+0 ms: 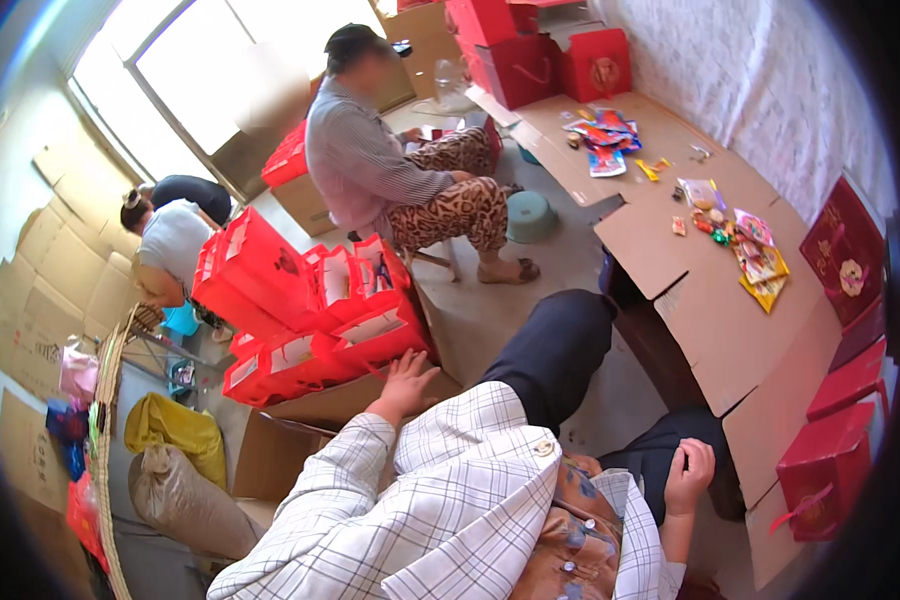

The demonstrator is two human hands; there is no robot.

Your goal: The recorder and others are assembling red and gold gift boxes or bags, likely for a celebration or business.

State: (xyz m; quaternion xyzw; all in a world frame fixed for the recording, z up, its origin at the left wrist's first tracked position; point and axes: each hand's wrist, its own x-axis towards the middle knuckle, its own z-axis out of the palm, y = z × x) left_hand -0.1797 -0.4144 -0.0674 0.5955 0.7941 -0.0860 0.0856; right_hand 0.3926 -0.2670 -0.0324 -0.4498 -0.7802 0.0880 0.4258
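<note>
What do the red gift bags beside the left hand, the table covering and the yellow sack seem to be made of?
Red gift bags: probably smooth coated paper or card, with crisp folded edges.
Table covering: matte brown cardboard, judging by slots and flap-like panels.
Yellow sack: perhaps woven plastic, fairly matte, loosely creased; weave too small to confirm.

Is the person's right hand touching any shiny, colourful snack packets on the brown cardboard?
No, the bare right hand is by the dark trouser leg, apart from the shiny, colourful snack packets on the flat brown cardboard.
</note>
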